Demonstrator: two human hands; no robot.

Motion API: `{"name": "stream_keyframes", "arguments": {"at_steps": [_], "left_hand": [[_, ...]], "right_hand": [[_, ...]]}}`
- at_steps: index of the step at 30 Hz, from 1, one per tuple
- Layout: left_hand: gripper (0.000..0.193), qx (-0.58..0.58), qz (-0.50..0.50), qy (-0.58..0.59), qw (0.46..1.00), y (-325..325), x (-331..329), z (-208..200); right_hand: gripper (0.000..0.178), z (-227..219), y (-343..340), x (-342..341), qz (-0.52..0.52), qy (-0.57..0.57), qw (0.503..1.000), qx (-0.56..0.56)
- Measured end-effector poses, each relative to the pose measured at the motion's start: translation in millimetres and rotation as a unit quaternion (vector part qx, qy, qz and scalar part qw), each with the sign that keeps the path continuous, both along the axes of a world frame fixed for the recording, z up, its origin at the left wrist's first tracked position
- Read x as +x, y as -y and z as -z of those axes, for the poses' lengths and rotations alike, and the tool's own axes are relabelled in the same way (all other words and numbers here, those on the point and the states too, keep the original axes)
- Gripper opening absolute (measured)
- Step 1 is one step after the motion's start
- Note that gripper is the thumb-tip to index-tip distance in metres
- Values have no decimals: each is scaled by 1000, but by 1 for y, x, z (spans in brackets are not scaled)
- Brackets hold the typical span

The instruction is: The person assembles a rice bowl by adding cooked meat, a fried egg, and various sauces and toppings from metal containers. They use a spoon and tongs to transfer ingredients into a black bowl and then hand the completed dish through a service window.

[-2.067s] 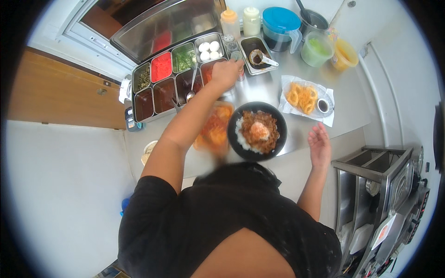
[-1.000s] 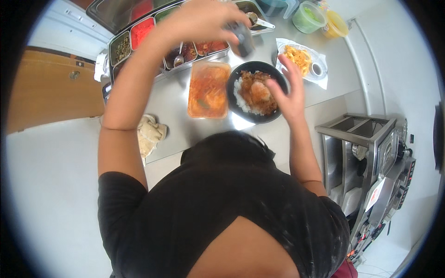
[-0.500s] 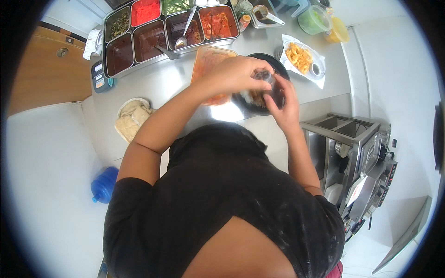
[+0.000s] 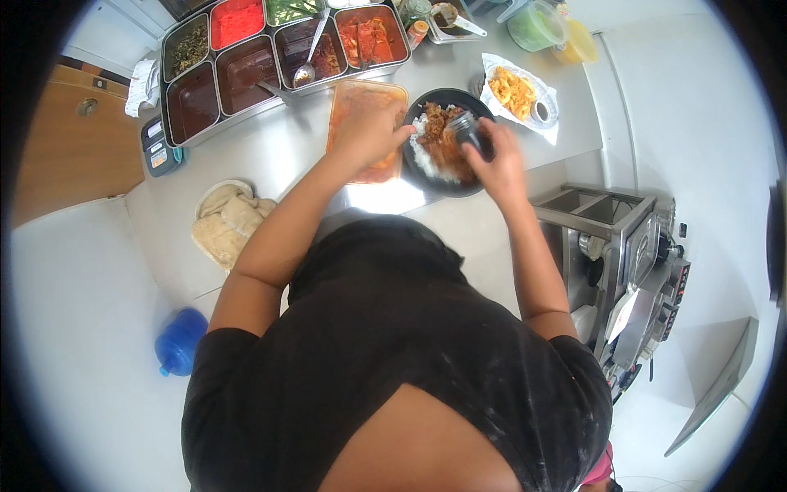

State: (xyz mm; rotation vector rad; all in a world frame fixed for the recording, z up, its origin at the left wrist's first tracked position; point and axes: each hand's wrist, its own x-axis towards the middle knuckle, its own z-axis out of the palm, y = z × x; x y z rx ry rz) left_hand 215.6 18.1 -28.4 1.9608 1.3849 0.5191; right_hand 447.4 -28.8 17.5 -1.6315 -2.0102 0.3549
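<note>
A small clear jar with dark contents [image 4: 474, 135] is in my right hand [image 4: 502, 164], whose thumb and fingers close round it. The jar is tilted over a black bowl [image 4: 422, 174] of white rice [image 4: 428, 156] topped with brown, saucy chopped food [image 4: 441, 123]. Left of the bowl, my left hand [image 4: 369, 135] hovers over a rectangular plastic container [image 4: 379, 170] with orange-red contents. Its thumb stretches toward the bowl's rim, apart from the other fingers, which are partly hidden; nothing shows in it.
Metal pans of sauces and toppings [image 4: 246, 78] stand along the back left, with a spoon [image 4: 311, 49] in one. Fried food in a paper-lined tray [image 4: 512, 92] sits right of the bowl. A folded cloth [image 4: 229, 217] and a small device [image 4: 160, 148] lie at left.
My left hand has come away from the jar and moved left over the container. My right hand keeps the jar, now tilted above the bowl, whose food is more exposed.
</note>
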Motion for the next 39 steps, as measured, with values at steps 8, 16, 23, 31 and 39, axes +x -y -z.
{"name": "stream_keyframes", "arguments": {"at_steps": [8, 16, 23, 31, 39], "left_hand": [[37, -47, -15, 33, 998, 12, 3, 8], [36, -55, -13, 0, 998, 10, 5, 7], [37, -68, -5, 0, 998, 8, 6, 8], [40, -52, -14, -1, 999, 8, 9, 10], [42, -89, -14, 11, 996, 9, 10, 4]], "right_hand": [[47, -4, 5, 2, -40, 14, 997, -65], [46, -11, 7, 4, -25, 5, 995, -96], [47, -20, 20, 8, -39, -10, 995, -90], [48, -28, 41, 28, 76, -2, 993, -95], [48, -35, 59, 39, 71, 5, 994, -87]]}}
